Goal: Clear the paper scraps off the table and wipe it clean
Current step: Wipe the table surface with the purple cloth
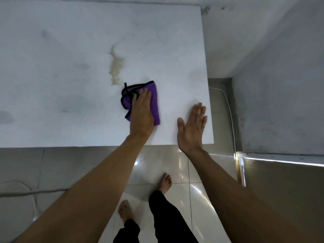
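A purple cloth (154, 95) with black trim lies folded on the white table (70, 67), right of centre. My left hand (142, 114) presses flat on top of it, fingers together and pointing away from me. A yellowish smear (116, 65) runs across the tabletop just beyond the cloth. My right hand (192, 127) hovers flat and open near the table's front right corner, holding nothing. No paper scraps show on the table.
Faint grey marks dot the left half of the tabletop. A grey wall (280, 85) stands close to the table's right edge, with a white cable (229, 109) in the gap. My bare feet (164, 183) stand on glossy tiles; another cable (26, 192) lies left.
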{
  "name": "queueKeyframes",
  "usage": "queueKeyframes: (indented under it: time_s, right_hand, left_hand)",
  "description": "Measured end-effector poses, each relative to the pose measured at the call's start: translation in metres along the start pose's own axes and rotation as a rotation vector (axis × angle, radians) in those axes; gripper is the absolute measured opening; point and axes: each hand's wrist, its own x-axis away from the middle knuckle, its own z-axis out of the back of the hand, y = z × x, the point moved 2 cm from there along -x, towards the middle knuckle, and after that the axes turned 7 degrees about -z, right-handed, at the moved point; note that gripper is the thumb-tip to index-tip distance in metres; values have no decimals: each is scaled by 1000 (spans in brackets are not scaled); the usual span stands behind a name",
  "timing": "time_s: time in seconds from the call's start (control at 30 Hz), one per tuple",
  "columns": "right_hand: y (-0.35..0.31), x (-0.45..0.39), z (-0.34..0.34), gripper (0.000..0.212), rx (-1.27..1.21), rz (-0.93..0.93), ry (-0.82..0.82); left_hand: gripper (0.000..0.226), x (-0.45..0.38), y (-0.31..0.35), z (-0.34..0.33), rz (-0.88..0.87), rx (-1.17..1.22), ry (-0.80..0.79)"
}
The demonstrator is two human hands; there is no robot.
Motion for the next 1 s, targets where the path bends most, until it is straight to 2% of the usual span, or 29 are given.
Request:
queueKeyframes:
  time_s: [0.07,0.13,0.23,0.4,0.5,0.6,0.77,0.9,0.93,1.0]
  right_hand:
    - [-1,1,-1,73,1,12,-17]
    - [-2,1,-1,73,3,12,-36]
    - [-11,7,-3,71,0,74,-54]
    - [-62,25,-25,67,-22,249,-103]
    - [-100,33,-47,66,-14,339,-170]
    - [-126,35,-69,67,15,337,-213]
    - [-155,24,-91,65,46,273,-183]
    - [-184,6,-99,61,-25,213,-100]
    - [-196,0,-102,60,-40,208,-83]
    - [-225,-12,-110,58,-36,235,-47]
  left_hand:
    - [53,20,-8,15,-7,11,24]
    - [45,38,-16,27,9,-85,-2]
    - [58,57,-31,37,98,-166,-96]
    - [51,79,-63,55,288,-163,62]
    - [60,84,-96,72,474,-240,109]
    - [68,74,-138,90,595,-312,102]
    - [70,1,-174,96,570,-316,50]
    - [67,-58,-154,83,273,-145,-114]
    - [63,-65,-152,86,214,-86,-120]
    - [53,-69,-159,108,157,59,15]
